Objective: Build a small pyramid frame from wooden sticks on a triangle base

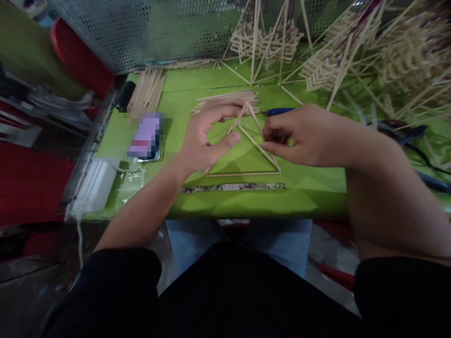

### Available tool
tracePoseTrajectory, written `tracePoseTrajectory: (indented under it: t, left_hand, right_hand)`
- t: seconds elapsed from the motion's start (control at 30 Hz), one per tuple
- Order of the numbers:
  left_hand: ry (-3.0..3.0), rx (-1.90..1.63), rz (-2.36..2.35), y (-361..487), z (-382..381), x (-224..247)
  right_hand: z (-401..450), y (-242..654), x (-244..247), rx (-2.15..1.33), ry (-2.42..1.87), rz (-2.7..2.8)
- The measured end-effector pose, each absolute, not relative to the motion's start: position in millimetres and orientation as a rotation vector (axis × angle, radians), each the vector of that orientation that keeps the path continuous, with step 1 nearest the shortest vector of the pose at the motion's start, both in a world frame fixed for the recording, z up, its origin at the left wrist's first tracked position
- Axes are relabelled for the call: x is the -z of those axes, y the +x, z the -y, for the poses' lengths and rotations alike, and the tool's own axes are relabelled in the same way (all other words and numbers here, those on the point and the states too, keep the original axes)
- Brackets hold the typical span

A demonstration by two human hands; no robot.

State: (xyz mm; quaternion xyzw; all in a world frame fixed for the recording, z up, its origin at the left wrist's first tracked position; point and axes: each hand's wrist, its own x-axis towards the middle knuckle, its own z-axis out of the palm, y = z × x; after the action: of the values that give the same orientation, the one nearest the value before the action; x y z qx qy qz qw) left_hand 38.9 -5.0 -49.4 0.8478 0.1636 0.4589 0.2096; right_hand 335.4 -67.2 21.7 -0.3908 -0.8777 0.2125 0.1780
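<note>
A triangular frame of thin wooden sticks (243, 174) stands or lies on the green tabletop before me, its base stick toward me. My left hand (207, 136) curves around its left side, thumb against a stick and fingertips near the top corner. On the other side my right hand (299, 134) has thumb and forefinger pinched at the right-hand sticks; whatever small part sits between those fingertips is partly hidden. Just behind the frame lies a pile of loose sticks (229, 99), with a blue pen-like tool (280, 111) beside it. A worn flat strip (232, 187) lies in front.
Woven stick structures (326, 65) crowd the back right. At left are another bundle of sticks (148, 88), a blurred phone (146, 136) and a white block (95, 185) with a cable. A perforated metal panel (169, 33) borders the back. Dark tools (405, 136) lie at right.
</note>
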Motion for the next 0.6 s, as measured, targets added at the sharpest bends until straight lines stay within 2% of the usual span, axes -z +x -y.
tracePoseTrajectory:
  t: [0.23,0.6]
  left_hand:
    - [2.340,-1.253,-0.466,41.4,13.4,42.1]
    - [2.353,-1.263,-0.514,41.3,9.0,46.1]
  right_hand:
    - [70.2,333.8,-30.6,-0.519,-1.203,2.482]
    - [88.9,303.8,-23.0,-0.352,-1.291,2.030]
